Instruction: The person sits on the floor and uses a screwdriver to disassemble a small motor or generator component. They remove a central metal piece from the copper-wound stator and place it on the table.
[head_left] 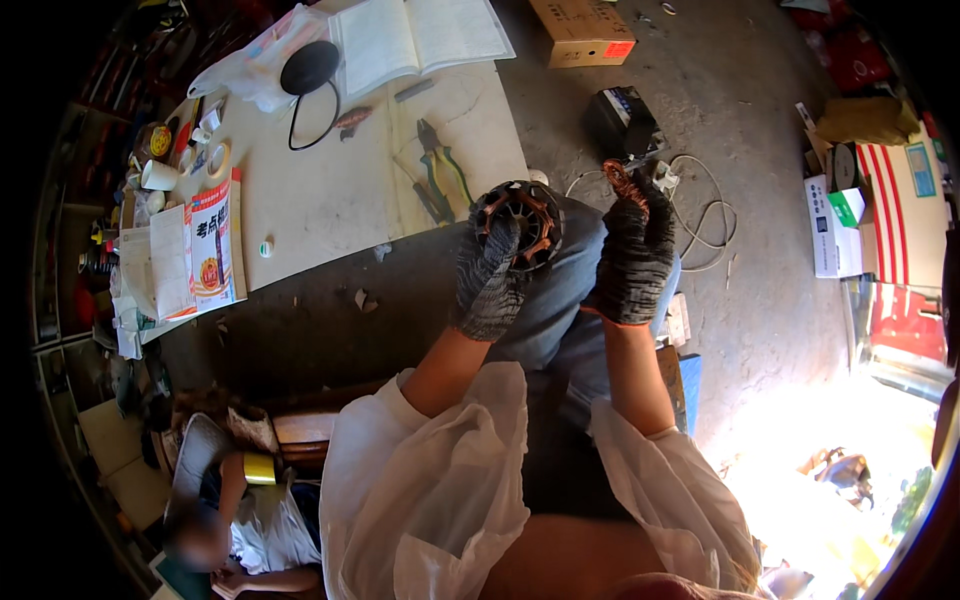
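Observation:
My left hand [488, 285], in a grey knitted glove, is closed on the near left side of a motor stator [545, 222]. This is a round dark ring with copper windings and slots around its open middle, held above my left knee. A bunch of copper wire [622, 182] sticks up from the fingers of my right hand [637, 265], which is closed around it and wears a matching glove. The two hands are apart, with my jeans [560, 290] beneath them. The glove hides the lower end of the wire.
Pliers [442, 165] lie on the table [330, 200] at the left, near an open book [420, 35], tape rolls [218, 160] and a booklet [212, 245]. A black battery [622, 122], a white cable [722, 215] and a carton [583, 32] are on the floor. Another person [265, 525] sits lower left.

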